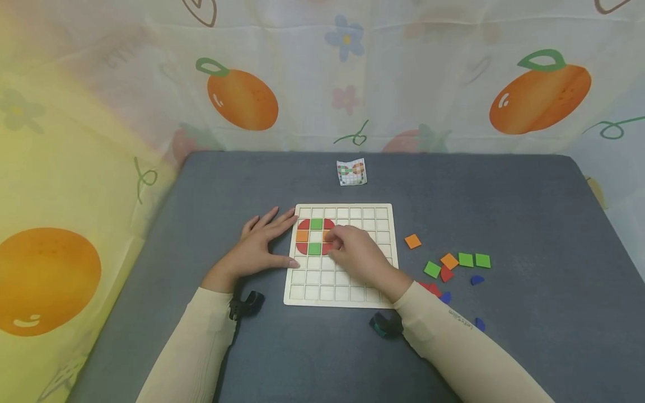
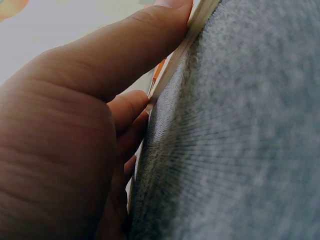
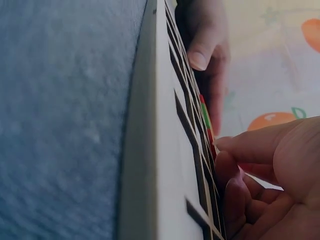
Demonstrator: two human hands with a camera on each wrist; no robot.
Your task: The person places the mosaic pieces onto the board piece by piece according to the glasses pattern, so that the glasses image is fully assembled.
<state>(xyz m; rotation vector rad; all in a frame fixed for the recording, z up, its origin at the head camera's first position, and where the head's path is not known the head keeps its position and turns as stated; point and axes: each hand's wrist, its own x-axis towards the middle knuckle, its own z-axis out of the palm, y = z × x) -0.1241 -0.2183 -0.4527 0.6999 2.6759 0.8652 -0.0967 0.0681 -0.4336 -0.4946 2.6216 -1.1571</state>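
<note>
A pale wooden grid board (image 1: 341, 292) lies on the table. At its upper left, flat tiles form a ring: red rounded corners, a green tile (image 1: 316, 224) above, another green tile (image 1: 314, 248) below, and orange tiles (image 1: 302, 235) on the sides. My left hand (image 1: 254, 249) rests along the board's left edge, thumb and fingers spread and touching the rim. Over the ring's right side my right hand (image 1: 360, 254) has its fingers curled, thumb and forefinger at the lower-right red quarter-circle tile (image 1: 326, 247). Those fingertips partly cover the right orange tile.
Right of the board lie loose tiles: an orange square (image 1: 412, 241), green squares (image 1: 466, 259), red pieces (image 1: 446, 273) and blue pieces (image 1: 477, 280). A small printed pattern card (image 1: 351, 172) sits behind the board. Fruit-patterned cloth (image 1: 403, 84) hangs beyond the table's far edge.
</note>
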